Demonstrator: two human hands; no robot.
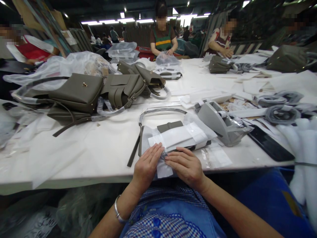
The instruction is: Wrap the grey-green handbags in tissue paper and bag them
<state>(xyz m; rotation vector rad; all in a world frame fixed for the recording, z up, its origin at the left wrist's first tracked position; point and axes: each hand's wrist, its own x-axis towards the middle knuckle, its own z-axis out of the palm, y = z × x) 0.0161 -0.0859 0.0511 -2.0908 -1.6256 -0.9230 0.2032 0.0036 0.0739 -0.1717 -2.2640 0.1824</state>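
Note:
A grey-green handbag (170, 126) lies at the table's front edge, partly covered by white tissue paper (177, 136). Its handle, wrapped in clear film, arches behind it, and a dark strap (133, 151) hangs off its left side. My left hand (148, 165) rests on the near left part of the paper, fingers together and stretched forward. From the right, my right hand (185, 165) touches the same wrapping with its fingers extended. Between the fingertips of both hands the thin paper is gathered; a flap of it hangs down toward the table edge.
Finished-looking grey-green bags (76, 92) lie at the left. A grey tape dispenser (218, 122) and a black phone-like slab (271, 142) are at the right, near coiled wrapped straps (282, 114). A blue container (274, 201) stands below the table. Several people work across the table.

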